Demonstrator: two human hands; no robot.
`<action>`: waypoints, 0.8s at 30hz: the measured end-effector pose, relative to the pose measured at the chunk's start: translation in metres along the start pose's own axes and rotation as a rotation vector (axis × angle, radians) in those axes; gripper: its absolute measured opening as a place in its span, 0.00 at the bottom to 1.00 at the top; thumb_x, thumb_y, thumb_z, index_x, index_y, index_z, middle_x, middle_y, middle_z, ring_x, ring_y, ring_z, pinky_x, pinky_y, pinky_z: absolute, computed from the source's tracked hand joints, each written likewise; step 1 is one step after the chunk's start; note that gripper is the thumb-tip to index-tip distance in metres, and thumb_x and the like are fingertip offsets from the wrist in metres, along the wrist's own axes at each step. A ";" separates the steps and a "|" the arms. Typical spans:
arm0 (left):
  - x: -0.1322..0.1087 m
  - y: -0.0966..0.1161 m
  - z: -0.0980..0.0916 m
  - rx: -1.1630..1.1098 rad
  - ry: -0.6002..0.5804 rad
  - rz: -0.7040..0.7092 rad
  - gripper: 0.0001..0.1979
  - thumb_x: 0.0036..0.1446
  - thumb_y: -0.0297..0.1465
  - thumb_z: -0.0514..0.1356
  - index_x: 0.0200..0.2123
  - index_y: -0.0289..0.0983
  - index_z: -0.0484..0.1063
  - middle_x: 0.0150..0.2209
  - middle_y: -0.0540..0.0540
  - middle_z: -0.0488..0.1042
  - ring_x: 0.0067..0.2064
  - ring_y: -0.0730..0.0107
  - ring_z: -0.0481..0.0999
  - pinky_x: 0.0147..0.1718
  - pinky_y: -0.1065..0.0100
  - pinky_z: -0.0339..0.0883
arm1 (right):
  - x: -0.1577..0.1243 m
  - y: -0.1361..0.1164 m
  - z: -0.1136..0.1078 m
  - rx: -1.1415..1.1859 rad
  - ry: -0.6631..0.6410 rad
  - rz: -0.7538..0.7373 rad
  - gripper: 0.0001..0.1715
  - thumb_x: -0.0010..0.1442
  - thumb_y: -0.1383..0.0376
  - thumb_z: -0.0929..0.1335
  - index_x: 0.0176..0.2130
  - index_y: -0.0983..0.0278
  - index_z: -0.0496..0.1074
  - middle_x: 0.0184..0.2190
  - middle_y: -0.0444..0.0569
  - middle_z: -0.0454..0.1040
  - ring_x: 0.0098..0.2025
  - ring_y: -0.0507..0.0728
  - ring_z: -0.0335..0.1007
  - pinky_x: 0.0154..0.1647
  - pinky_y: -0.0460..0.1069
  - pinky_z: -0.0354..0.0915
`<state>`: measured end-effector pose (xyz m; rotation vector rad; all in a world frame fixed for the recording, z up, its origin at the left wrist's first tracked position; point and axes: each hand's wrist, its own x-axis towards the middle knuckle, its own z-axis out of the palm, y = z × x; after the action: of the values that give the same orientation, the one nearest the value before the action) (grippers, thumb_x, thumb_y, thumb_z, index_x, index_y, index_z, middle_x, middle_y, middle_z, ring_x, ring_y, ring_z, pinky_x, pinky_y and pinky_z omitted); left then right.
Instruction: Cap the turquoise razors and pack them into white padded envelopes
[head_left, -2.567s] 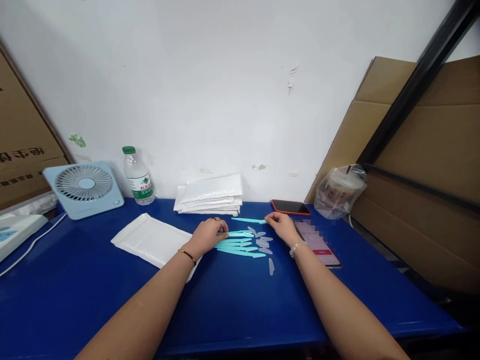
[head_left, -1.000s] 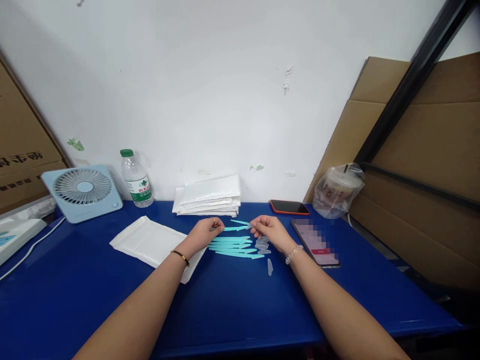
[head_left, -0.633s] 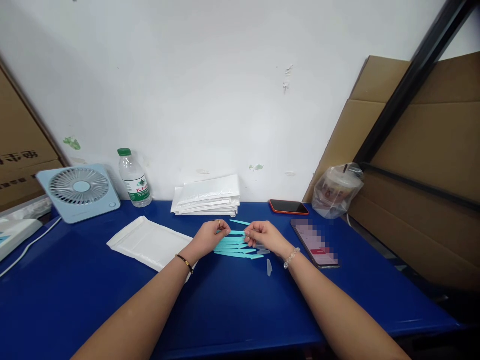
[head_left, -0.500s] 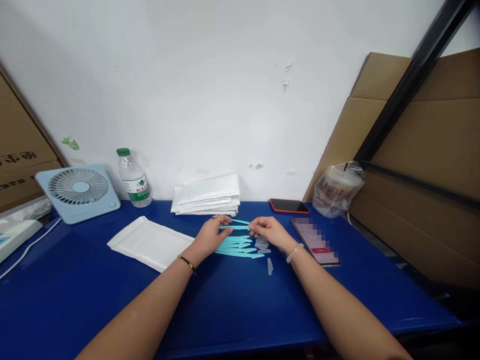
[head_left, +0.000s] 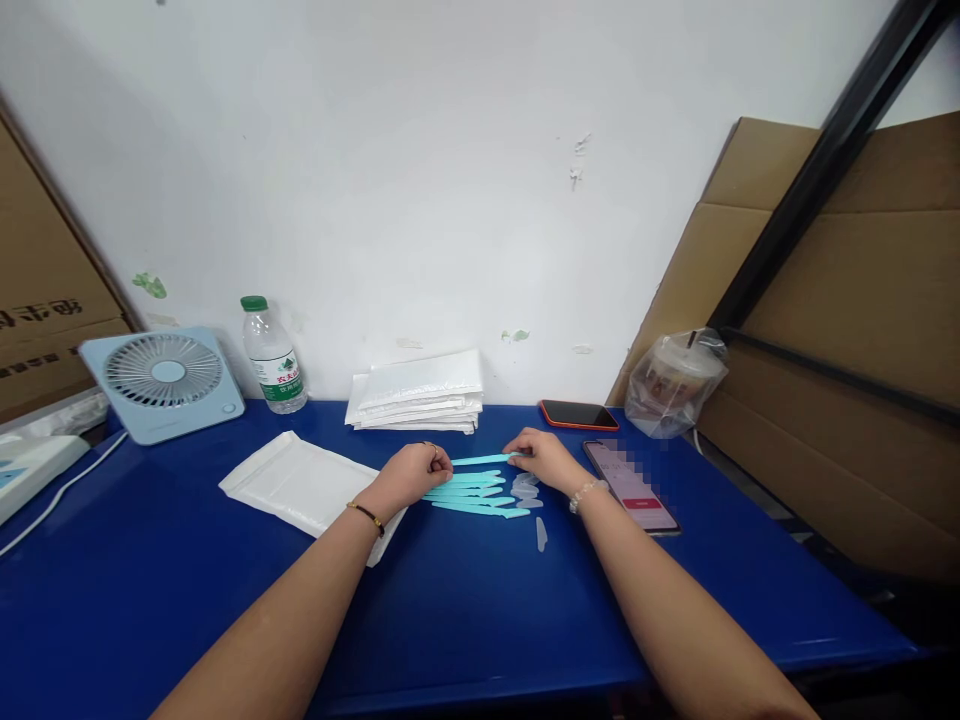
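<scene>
A turquoise eyebrow razor (head_left: 481, 460) stretches between my hands, just beyond a row of similar ones. My left hand (head_left: 411, 473) pinches its left end, the fingers closed. At its right end, the fingertips of my right hand (head_left: 546, 460) are closed on it. Several more turquoise eyebrow razors (head_left: 480, 509) lie roughly side by side on the table, their left ends partly behind my left hand. Several translucent blade caps (head_left: 526, 490) sit close together under my right hand. One separate cap (head_left: 541, 535) lies nearer to me.
A white padded envelope (head_left: 300, 483) lies partly under my left wrist. Along the wall stand a blue fan (head_left: 168, 372), a water bottle (head_left: 276, 370), stacked envelopes (head_left: 418, 392) and a bagged cup (head_left: 679, 380). Two phones (head_left: 580, 414) rest on the blue table (head_left: 465, 620) at right.
My left hand has shifted left and slightly down, its fingers now closer together at the razor's end. My right hand has moved slightly right. A second razor seen beyond the held one no longer shows there.
</scene>
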<state>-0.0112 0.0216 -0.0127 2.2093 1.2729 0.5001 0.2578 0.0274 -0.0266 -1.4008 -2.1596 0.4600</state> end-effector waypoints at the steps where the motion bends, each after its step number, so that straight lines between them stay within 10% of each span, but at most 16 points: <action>1: 0.000 0.000 0.000 -0.008 -0.010 -0.007 0.12 0.49 0.39 0.56 0.30 0.39 0.74 0.29 0.47 0.74 0.30 0.68 0.71 0.27 0.70 0.61 | 0.004 -0.005 0.004 0.002 -0.001 -0.045 0.09 0.53 0.67 0.69 0.36 0.60 0.77 0.34 0.46 0.72 0.33 0.52 0.68 0.36 0.47 0.63; 9: 0.000 0.002 0.000 0.058 0.005 0.005 0.10 0.47 0.38 0.57 0.28 0.39 0.74 0.29 0.48 0.74 0.30 0.69 0.70 0.26 0.72 0.59 | 0.005 -0.023 -0.012 0.011 0.017 -0.129 0.07 0.55 0.66 0.68 0.35 0.61 0.76 0.36 0.48 0.72 0.38 0.54 0.68 0.38 0.48 0.63; 16: 0.000 0.001 0.001 0.030 0.002 0.001 0.09 0.49 0.37 0.56 0.27 0.39 0.72 0.27 0.49 0.74 0.28 0.69 0.70 0.24 0.71 0.57 | -0.025 -0.019 -0.030 0.000 -0.272 -0.059 0.05 0.49 0.69 0.69 0.30 0.63 0.75 0.31 0.45 0.71 0.29 0.51 0.67 0.29 0.45 0.62; 24: -0.003 0.004 -0.005 0.001 0.084 0.006 0.10 0.52 0.38 0.54 0.30 0.39 0.70 0.29 0.49 0.73 0.30 0.69 0.70 0.25 0.71 0.57 | -0.023 -0.025 -0.025 0.095 -0.199 -0.039 0.05 0.55 0.65 0.66 0.33 0.63 0.72 0.30 0.46 0.73 0.30 0.52 0.68 0.30 0.46 0.63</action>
<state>-0.0129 0.0184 -0.0069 2.2148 1.3098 0.5999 0.2614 -0.0034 0.0012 -1.3070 -2.2843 0.7044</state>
